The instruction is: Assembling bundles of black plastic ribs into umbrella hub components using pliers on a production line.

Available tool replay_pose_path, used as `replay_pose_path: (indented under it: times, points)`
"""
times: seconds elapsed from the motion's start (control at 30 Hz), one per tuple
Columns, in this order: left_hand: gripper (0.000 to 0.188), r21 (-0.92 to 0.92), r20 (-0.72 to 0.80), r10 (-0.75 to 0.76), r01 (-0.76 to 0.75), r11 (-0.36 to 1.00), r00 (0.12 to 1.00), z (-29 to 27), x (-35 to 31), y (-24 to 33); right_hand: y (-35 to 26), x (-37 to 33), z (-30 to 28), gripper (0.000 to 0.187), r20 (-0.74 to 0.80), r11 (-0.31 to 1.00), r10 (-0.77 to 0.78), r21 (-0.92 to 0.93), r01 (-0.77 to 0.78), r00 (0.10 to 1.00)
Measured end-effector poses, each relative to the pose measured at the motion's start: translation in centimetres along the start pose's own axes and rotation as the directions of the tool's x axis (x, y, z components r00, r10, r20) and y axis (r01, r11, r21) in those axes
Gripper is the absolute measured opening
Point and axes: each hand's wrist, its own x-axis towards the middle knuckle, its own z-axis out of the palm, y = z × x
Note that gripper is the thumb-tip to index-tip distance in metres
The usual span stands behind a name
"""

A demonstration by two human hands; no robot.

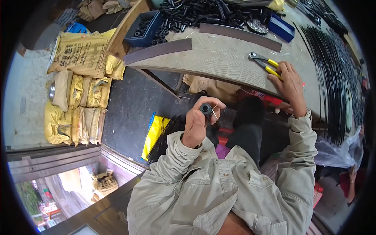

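Observation:
My left hand is closed round a black tubular part, held upright in front of my lap with its round open end facing up. A thin white strip sticks out beside the part, near my fingers. On the right of the workbench, my right hand curls over the handle ends of a pair of pincers with yellow grips and a dark metal head. The pincers lie on the bench top, their head pointing away to the left.
Black parts are heaped at the bench's far side, beside a blue bin and a blue box. Two flat dark strips lie nearer. Long black rods cover the right side. Yellow-brown sacks are stacked left. Another person's arm shows far right.

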Motion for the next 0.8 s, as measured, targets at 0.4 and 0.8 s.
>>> replay_pose_path:
  times: [0.4, 0.8]
  points:
    - [0.046, 0.136, 0.06, 0.037, -0.045, 0.99, 0.997, -2.0, 0.2, 0.1, -10.7, -1.0, -5.3, 0.023, 0.064, 0.691, -0.278, 0.707, 0.153, 0.958]
    - [0.057, 0.365, -0.146, 0.088, -0.029, 0.931, 0.985, -1.6, -0.6, 0.3, -12.3, 0.5, -6.0, 0.036, -0.324, 0.63, -0.706, -0.694, 0.35, 0.629]
